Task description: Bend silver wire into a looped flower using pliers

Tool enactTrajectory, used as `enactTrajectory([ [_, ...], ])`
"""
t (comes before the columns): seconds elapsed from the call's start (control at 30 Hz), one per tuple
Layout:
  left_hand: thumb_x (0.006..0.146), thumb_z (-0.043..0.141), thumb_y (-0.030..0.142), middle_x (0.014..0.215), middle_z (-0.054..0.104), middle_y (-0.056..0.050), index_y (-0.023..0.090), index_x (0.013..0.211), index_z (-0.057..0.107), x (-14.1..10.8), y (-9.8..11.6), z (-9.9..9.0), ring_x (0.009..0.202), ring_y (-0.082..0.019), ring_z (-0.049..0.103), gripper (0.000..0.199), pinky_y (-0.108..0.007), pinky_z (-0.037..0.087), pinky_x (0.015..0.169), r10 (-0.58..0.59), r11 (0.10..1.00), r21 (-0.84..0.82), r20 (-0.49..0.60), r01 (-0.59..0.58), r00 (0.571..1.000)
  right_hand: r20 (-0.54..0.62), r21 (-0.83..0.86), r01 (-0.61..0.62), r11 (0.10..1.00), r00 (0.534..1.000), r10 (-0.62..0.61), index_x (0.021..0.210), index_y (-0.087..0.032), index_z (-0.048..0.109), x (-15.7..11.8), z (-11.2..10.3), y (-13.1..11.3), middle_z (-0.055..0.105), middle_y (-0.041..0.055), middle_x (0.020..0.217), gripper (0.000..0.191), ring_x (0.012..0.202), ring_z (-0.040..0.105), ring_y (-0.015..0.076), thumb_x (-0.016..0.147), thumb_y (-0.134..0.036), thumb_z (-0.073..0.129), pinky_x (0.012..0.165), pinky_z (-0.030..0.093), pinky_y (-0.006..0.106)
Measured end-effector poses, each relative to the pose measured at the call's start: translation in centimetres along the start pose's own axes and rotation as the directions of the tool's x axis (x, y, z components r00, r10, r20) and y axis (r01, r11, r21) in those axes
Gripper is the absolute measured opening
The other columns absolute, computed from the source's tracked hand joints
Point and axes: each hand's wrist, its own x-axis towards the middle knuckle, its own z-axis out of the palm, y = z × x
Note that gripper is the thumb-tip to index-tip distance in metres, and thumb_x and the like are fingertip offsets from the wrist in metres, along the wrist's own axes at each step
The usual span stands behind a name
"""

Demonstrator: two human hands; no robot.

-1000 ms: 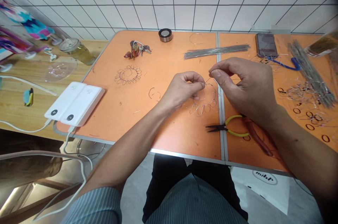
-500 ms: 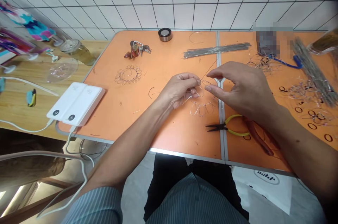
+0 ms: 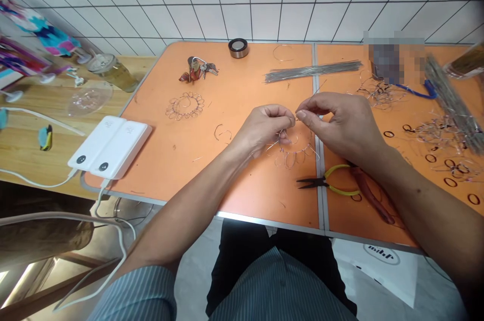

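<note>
Between my hands hangs a looped wire ring point(image 3: 297, 151), thin and silvery, its scalloped loops pointing down over the orange table. My left hand point(image 3: 266, 128) pinches its upper edge between thumb and forefinger. Close against it, my right hand point(image 3: 338, 122) has thumb and forefinger pressed together on a wire end beside the left fingertips; a thin strand sticks up behind the right fingers. A second looped wire ring point(image 3: 185, 106) lies flat on the table to the left. Below my right wrist are yellow-handled pliers point(image 3: 313, 183), with a red-handled tool point(image 3: 372, 195) partly hidden by the forearm.
A bundle of straight wires point(image 3: 312, 71) lies behind my hands. Keys point(image 3: 198, 69) and a tape roll point(image 3: 238, 48) are near the back. Wire scraps point(image 3: 440, 132) and several dark rings point(image 3: 449, 182) spread at right. White power banks point(image 3: 109, 147) with cables sit at the left edge.
My right thumb and forefinger, apart before, have closed on the wire and come up against my left fingertips. The ring and left hand have shifted slightly right.
</note>
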Motion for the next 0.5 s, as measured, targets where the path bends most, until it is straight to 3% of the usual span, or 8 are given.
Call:
enactTrajectory([
  [0.1,0.083,0.079,0.015,0.077,0.067,0.003,0.019,0.086,0.074,-0.10,0.08,-0.02,0.055,-0.007,0.059,0.007,-0.025,0.056,0.061,0.010,1.000,0.021,0.001,-0.010,1.000,-0.027,0.032,0.001,0.999,1.000,0.000,0.089,-0.032,0.083,0.06,0.07,0.32,0.086,-0.0007,0.085,0.014,0.076,0.078,0.0250,0.101,-0.032,0.075,0.068,0.055,0.040],
  [0.33,0.082,0.087,0.021,0.096,0.081,-0.003,0.023,0.120,0.066,-0.08,0.26,-0.36,0.065,-0.012,0.069,0.044,-0.033,0.064,0.076,-0.078,0.991,-0.112,-0.018,0.075,0.997,-0.053,0.051,-0.013,0.999,0.998,0.015,0.090,-0.031,0.084,0.03,0.05,0.60,0.087,0.0008,0.088,0.014,0.078,0.079,0.0260,0.102,-0.035,0.078,0.070,0.056,0.041],
  [0.4,0.083,0.088,0.021,0.097,0.083,-0.004,0.023,0.120,0.064,-0.06,0.28,-0.44,0.068,-0.014,0.072,0.045,-0.036,0.066,0.080,-0.109,0.978,-0.179,-0.010,0.105,0.994,-0.060,0.056,-0.015,0.998,0.998,0.019,0.091,-0.030,0.083,0.02,0.07,0.60,0.087,0.0011,0.089,0.012,0.080,0.080,0.0265,0.101,-0.032,0.077,0.071,0.057,0.042],
  [0.5,0.086,0.086,0.022,0.096,0.083,-0.007,0.020,0.107,0.066,0.06,0.28,-0.50,0.071,-0.015,0.073,0.029,-0.035,0.065,0.082,-0.174,0.951,-0.256,0.018,0.173,0.985,-0.081,0.046,-0.006,0.999,0.997,0.009,0.091,-0.030,0.084,0.01,0.08,0.54,0.088,0.0015,0.090,0.011,0.081,0.081,0.0266,0.100,-0.029,0.076,0.072,0.058,0.042],
])
